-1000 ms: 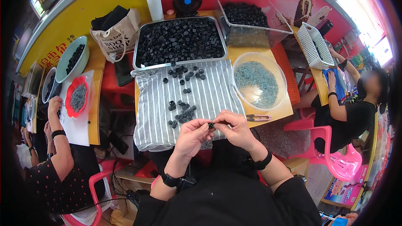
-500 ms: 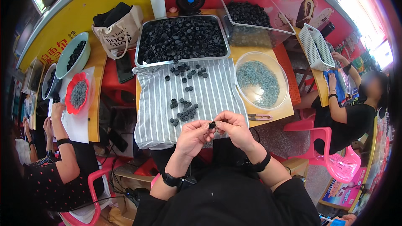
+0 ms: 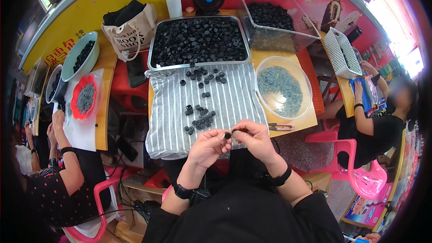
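Crowded along a yellow and red wall, a small orange table (image 3: 288,123) is draped with a striped cloth (image 3: 171,121), and people are seated on pink chairs to either side. At the near edge of the cloth, a small black ring-shaped part (image 3: 228,135) is pinched between both hands: the left hand (image 3: 208,146) is closed on it from the left, and the right hand (image 3: 253,136) is closed on it from the right, fingertips of the two almost meeting. Whether anything else is held against the part cannot be told. Just beyond the hands, a loose scatter of black parts (image 3: 200,119) is spread over the cloth. Behind it, a metal tray (image 3: 153,47) is heaped nearly full with the same black pieces, and a clear bowl (image 3: 307,91) of small grey-blue metal bits is set to the right, with small snips (image 3: 280,127) lying beside it. Judged from the heaped tray and the few pieces on the cloth, most of the work is left to be done, with only one piece in hand
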A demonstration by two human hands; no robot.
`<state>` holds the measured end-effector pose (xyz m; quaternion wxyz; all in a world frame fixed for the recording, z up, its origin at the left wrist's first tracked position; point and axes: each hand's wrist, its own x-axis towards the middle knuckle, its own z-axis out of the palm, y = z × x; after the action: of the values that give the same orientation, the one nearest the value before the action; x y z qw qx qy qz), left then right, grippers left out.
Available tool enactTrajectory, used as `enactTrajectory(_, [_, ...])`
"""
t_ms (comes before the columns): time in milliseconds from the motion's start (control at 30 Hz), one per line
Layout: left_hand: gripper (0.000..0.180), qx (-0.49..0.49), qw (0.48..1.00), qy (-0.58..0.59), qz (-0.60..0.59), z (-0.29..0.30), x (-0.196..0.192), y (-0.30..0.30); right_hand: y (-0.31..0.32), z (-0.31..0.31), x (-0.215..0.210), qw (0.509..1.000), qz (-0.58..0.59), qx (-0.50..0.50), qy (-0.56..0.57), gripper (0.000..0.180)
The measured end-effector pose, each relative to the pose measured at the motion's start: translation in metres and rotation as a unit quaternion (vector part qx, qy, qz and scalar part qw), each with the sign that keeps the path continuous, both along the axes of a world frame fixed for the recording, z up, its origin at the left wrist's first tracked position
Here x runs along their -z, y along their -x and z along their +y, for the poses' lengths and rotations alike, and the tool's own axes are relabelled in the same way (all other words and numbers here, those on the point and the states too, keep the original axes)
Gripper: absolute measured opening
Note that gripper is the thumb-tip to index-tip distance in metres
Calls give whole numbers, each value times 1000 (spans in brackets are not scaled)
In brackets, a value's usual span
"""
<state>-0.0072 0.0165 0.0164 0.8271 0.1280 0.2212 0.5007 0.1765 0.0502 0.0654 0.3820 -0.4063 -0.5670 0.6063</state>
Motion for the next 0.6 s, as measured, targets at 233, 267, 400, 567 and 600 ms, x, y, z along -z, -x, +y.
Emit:
enactTrajectory(233, [23,-2,1000,16,-22,2,-6,-4,-3,8,14,923,-293,21,-247,7])
enactTrajectory(267, [22,-15,1000,15,1,1,-7,-2,0,7,14,896,-338,23,-286,5])
enactTrajectory(400, [22,-28,999,4,27,3,-6,3,3,8,18,908,-284,56,-303,7])
enactTrajectory(567, [22,-36,999,-13,18,2,-1,7,-36,30,-21,863,-301,177,-365,9])
enactTrajectory(600, [22,-32,999,-14,16,2,-1,6,-48,43,-31,853,-304,218,-365,8])
